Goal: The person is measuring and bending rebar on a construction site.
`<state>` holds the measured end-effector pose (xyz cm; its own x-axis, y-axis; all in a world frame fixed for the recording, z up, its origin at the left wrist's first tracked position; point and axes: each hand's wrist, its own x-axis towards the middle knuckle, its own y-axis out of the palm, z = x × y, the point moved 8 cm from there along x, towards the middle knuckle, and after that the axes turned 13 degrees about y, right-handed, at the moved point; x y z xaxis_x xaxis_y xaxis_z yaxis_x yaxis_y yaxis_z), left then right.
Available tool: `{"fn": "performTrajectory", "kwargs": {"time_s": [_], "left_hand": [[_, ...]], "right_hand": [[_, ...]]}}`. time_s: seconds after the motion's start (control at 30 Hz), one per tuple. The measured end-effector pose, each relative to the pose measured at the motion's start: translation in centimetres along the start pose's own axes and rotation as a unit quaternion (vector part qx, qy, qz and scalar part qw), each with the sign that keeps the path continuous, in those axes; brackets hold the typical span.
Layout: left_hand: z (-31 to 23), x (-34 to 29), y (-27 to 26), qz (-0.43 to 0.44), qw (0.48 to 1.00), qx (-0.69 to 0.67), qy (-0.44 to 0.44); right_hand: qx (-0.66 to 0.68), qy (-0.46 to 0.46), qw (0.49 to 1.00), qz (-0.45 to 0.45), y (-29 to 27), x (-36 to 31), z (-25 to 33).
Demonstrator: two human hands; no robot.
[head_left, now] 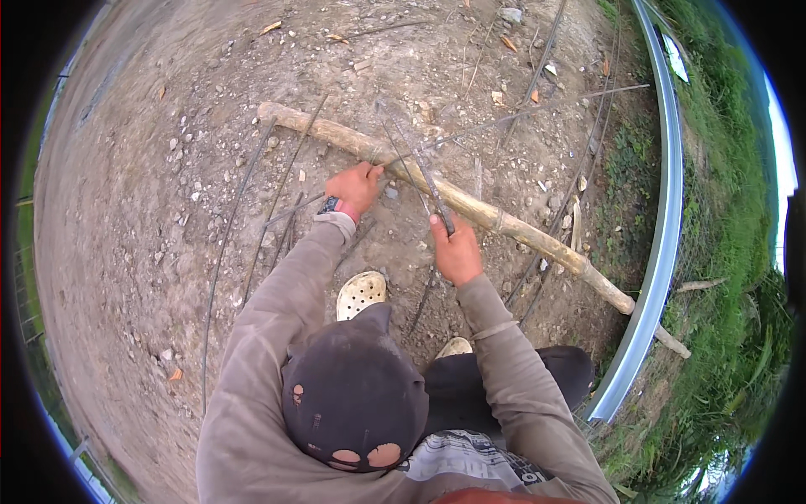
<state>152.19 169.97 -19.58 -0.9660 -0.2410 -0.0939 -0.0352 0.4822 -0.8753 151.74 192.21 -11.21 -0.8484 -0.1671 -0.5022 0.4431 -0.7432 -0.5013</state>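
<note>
My left hand (357, 186) is closed round a thin metal rod (537, 109) where it crosses a bamboo pole (495, 220). The rod stretches away to the far right, and a shorter end shows left of my wrist. My right hand (456, 252) is wrapped round the near end of a slim dark hacksaw (422, 168). Its narrow frame and blade point away from me and cross over the rod and pole, just right of my left hand. Whether the blade touches the rod I cannot tell.
Several more rods (227, 244) lie on stony soil left and right. The pole's right end passes under a curved metal rail (663, 202), with grass (730, 210) beyond. My pale perforated clog (361, 294) stands close to the pole. Stones and wood chips are scattered about.
</note>
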Motion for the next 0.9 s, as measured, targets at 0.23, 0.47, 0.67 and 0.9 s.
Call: {"fn": "performTrajectory", "kwargs": {"time_s": [0.23,0.47,0.67,0.9], "left_hand": [[0.1,-0.7,-0.4,0.005,1.0,0.018,-0.017],[0.4,-0.3,-0.7,0.0,1.0,0.025,0.017],[0.1,0.0,-0.3,0.041,0.999,0.023,0.008],[1.0,-0.6,-1.0,0.028,0.999,0.027,0.004]], "right_hand": [[-0.022,0.044,0.998,0.025,-0.2,-1.3,-0.4],[0.026,0.1,0.992,0.071,0.8,-1.3,-1.0],[-0.02,0.071,0.995,0.067,-1.0,-3.3,-1.4],[-0.032,0.082,0.994,0.067,-2.4,-6.3,-0.7]]}}
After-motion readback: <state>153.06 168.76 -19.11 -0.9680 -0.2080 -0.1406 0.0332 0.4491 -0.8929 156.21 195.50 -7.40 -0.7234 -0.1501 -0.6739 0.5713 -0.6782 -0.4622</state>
